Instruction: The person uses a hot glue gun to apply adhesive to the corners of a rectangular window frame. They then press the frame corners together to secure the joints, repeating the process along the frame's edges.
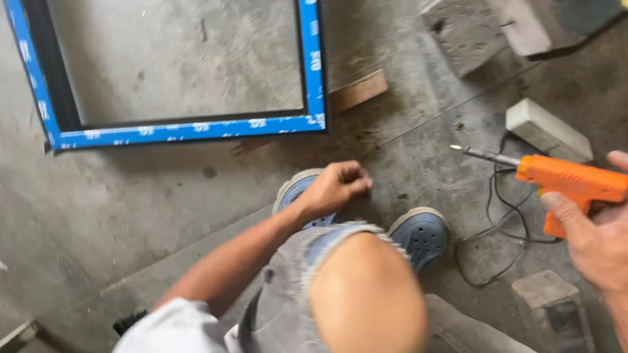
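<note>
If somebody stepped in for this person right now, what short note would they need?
Right hand: gripping an orange pistol-shaped power tool with a metal tip; its black cord trails on the concrete floor.
Left hand: closed into a loose fist low over the floor by the blue clogs; whether it holds anything I cannot tell.
Blue-taped rectangular frame: flat on the floor just ahead, one corner over a wooden strip.
Done: tool in hand. Left: tool not yet on the frame.

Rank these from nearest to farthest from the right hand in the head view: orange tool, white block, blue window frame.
1. Orange tool: held in the right hand.
2. White block: on the floor just above the tool.
3. Blue window frame: far off, upper left.
</note>
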